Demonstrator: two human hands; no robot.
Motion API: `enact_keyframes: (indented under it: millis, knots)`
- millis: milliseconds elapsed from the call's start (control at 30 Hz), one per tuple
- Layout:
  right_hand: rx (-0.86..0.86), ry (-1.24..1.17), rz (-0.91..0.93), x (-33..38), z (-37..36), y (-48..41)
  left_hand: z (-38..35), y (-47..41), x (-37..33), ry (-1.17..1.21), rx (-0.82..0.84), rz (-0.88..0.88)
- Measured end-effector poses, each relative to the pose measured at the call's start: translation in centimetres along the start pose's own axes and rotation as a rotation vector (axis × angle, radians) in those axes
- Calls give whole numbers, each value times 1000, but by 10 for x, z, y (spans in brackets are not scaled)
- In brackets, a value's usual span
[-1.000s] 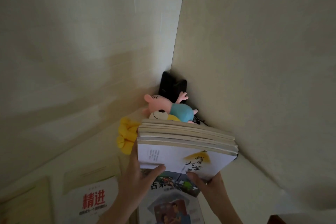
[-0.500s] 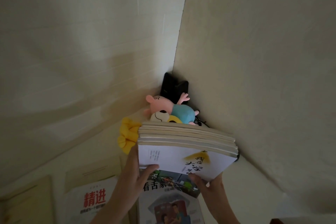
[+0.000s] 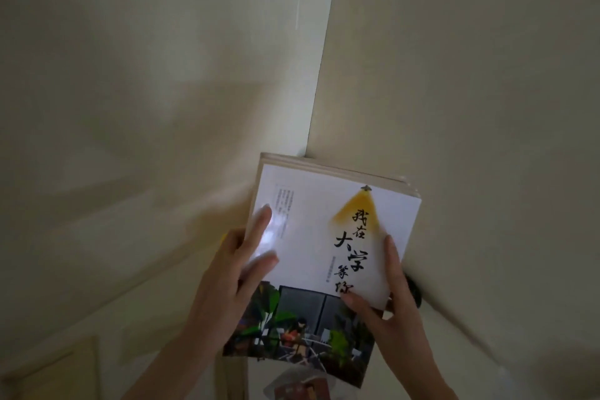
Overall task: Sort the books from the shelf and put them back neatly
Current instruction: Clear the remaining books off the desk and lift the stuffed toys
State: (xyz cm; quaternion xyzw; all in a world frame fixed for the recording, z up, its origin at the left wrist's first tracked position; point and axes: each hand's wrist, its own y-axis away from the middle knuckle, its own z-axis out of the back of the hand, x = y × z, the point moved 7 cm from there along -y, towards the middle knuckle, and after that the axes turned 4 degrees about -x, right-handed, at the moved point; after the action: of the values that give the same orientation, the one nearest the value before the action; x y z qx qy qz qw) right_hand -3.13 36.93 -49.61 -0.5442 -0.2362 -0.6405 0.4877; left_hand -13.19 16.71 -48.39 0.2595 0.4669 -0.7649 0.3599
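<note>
The stack of books [image 3: 324, 237] is gripped at its side edges by the left hand [image 3: 227, 276] and right hand [image 3: 396, 312], cover up, its long axis pointed at the wall corner [image 3: 319, 91].

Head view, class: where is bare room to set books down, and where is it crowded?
Free: shelf left of the left hand, toward the back wall; a strip between right hand and side wall. Crowded: the corner, filled by the book stack.

Book [image 3: 308, 221] cover reads "我在大学等你"
The title runs down the white cover in black brush characters. A column of small print at left and a fine line below the title are too small to read.
</note>
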Motion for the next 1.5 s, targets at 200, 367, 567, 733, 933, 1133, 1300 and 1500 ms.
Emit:
enact_keyframes:
  millis: [200,367,567,733,933,1133,1300,1500]
  knots:
    - [-7,-57,203,112,9,-4,90,-28,-85,-73,-159,-171]
    - [8,-156,414,222,0,3,182,-37,-162,-109,-296,-261]
    - [23,-208,736,343,-16,35,288,-19,-246,-189,-464,-368]
    - [12,-153,1010,429,-38,62,368,9,-303,-277,-596,-503]
    - [177,-339,1146,523,-78,84,466,33,-356,-372,-723,-596]
    - [313,-436,1325,635,-138,103,572,61,-411,-665,-912,-596]
    - [497,-521,1460,721,-220,120,652,88,-436,-844,-1090,-552]
    - [673,-554,1486,790,-340,153,717,124,-429,-1132,-1160,-502]
